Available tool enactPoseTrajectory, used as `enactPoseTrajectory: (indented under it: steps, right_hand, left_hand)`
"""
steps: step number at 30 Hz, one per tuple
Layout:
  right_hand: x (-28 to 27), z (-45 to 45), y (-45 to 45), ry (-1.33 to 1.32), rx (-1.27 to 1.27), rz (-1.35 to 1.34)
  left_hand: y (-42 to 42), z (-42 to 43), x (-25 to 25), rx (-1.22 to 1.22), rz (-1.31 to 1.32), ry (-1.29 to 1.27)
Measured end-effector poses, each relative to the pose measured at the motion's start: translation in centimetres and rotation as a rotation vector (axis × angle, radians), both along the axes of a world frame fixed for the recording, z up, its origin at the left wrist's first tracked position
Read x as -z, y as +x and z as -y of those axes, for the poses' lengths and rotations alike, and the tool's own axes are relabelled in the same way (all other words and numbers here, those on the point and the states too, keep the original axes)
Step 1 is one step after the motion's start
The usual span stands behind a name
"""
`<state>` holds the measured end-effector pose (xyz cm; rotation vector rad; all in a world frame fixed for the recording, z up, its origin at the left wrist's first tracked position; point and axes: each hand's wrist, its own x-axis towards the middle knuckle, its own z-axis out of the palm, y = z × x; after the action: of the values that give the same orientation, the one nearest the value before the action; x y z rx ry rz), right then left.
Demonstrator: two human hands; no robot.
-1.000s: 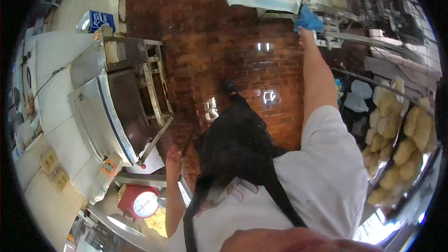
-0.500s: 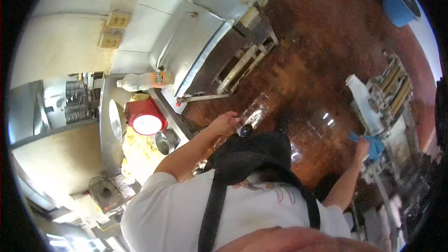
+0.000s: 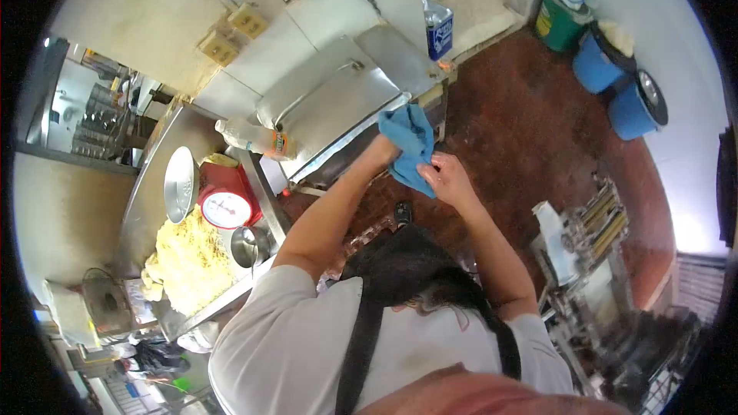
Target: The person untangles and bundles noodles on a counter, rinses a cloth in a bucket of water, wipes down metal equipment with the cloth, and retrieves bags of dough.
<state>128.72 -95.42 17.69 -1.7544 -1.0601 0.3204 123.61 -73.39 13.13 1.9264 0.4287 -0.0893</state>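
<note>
The left hand (image 3: 377, 154) and right hand (image 3: 450, 179) grip a crumpled blue cloth (image 3: 407, 141) in their fingers, held up beside the front edge of the steel unit (image 3: 319, 119).

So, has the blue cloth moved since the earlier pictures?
Yes: the blue cloth has moved left, away from the roller machine, and over to the left hand.

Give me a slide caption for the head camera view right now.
Left hand and right hand hold a blue cloth above a brown floor; a red scale stands on the counter.
</note>
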Motion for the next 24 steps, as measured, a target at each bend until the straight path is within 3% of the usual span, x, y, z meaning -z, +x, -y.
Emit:
enactPoseTrajectory:
  steps: [1,2,3,6,7,9,11,12,14,18,19,21,24]
  right_hand:
    - [-0.8,-1.2,0.5,-0.019,0.009,0.050]
    - [-1.3,-2.5,0.8,-0.017,-0.011,0.031]
    - [-1.7,-3.7,1.1,-0.015,-0.029,0.013]
    - [0.8,-7.4,1.9,-0.138,-0.108,0.083]
    - [1.1,-8.6,2.4,-0.199,-0.137,0.125]
    - [0.8,-10.7,3.5,-0.304,-0.216,-0.037]
    - [-0.8,-12.7,5.8,-0.502,-0.344,-0.118]
    - [-1.0,-13.5,7.3,-0.522,-0.255,-0.039]
    - [-1.0,-15.1,9.7,-0.549,-0.076,0.115]
    - [-0.1,-17.7,13.4,0.042,-0.148,-0.115]
    - [0.1,-18.4,14.5,0.068,-0.161,-0.184]
    - [0.4,-20.4,16.9,0.118,-0.196,-0.324]
    - [2.0,-22.5,21.9,-0.033,-0.235,-0.099]
  left_hand:
    - [-0.6,-2.7,0.5,0.172,0.122,0.283]
    - [-1.8,-2.6,-4.2,0.145,0.085,0.361]
    - [-2.0,-4.9,-4.2,0.183,-0.112,0.539]
    - [-2.9,-9.1,-5.9,-0.105,-0.112,0.631]
    - [-2.4,-9.7,-7.1,-0.275,-0.021,0.326]
    - [-1.1,-10.5,-8.9,-0.583,0.153,-0.293]
    - [1.2,-11.6,-8.5,-0.700,0.285,-0.621]
    - [2.4,-11.7,-8.3,-0.756,0.347,-0.785]
    - [4.5,-11.5,-8.2,-0.607,0.345,-0.533]
    - [8.7,-10.5,-8.6,-0.253,0.396,-0.155]
    - [9.6,-10.3,-8.8,-0.155,0.423,-0.092]
    - [10.3,-11.4,-10.3,-0.270,0.432,-0.174]
    - [10.4,-14.4,-9.5,-0.405,0.315,-0.125]
